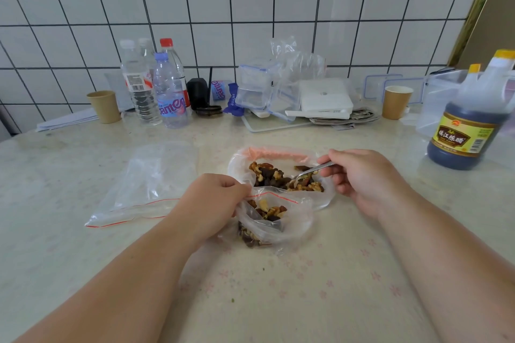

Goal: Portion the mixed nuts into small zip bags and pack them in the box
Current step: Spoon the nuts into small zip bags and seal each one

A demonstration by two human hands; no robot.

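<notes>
**Nut portioning: spoon in the supply bag, small bag held open**

Left hand (pixel 214 200) closed in a pinch on the rim of the small zip bag (pixel 274 227), holding its red-lined mouth open and facing the supply. Small bag resting on the table (pixel 320 281), partly filled with mixed nuts (pixel 269 213) in its lower part. Right hand (pixel 362 178) curled around the handle of a metal spoon (pixel 312 171), grip closed, bowl of the spoon down among the nuts in the large open bag (pixel 278 154). Large bag just beyond the small one, edges touching or overlapping, pink zip strip along its far rim. Empty zip bags (pixel 147 184) lying flat on the table to the left, well apart from both hands. Clear lidded boxes (pixel 256 86) stacked at the back against the tiled wall, near water bottles (pixel 167 92) and two paper cups (pixel 104 106). Dark vinegar bottle (pixel 468 131) standing at far right.
</notes>
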